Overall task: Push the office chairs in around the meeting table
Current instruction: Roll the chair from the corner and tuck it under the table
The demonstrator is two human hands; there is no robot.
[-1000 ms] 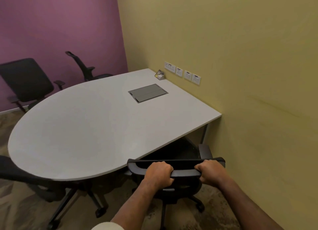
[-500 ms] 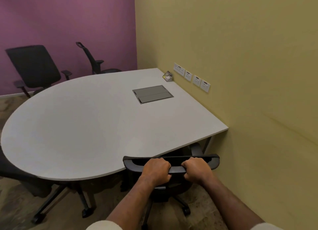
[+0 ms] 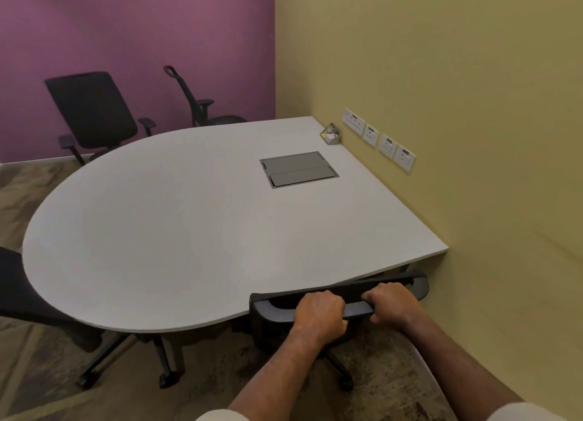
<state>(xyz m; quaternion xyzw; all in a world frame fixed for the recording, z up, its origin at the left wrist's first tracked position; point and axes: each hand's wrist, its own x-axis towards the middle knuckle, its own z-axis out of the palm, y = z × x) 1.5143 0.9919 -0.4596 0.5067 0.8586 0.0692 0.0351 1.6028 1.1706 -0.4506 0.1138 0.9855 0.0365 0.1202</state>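
Observation:
A black office chair (image 3: 271, 313) stands at the near edge of the white meeting table (image 3: 176, 231), its seat hidden under the tabletop. My left hand (image 3: 318, 313) and my right hand (image 3: 391, 304) both grip the top bar of its backrest, side by side. Another black chair (image 3: 38, 297) sits at the table's rounded left end, partly under it. Two more chairs stand at the far side: one with a mesh back (image 3: 94, 111) away from the table by the purple wall, and one (image 3: 202, 105) close to the table's far edge.
The yellow wall (image 3: 473, 73) runs along the table's right side, close to the gripped chair, with wall sockets (image 3: 378, 138). A grey cable hatch (image 3: 298, 168) is set in the tabletop, and a small card holder (image 3: 330, 134) sits by the wall. The floor is patterned carpet.
The gripped chair has rolled forward until its backrest nearly meets the table edge. My hands kept hold of the top bar, and my view moved closer to the table.

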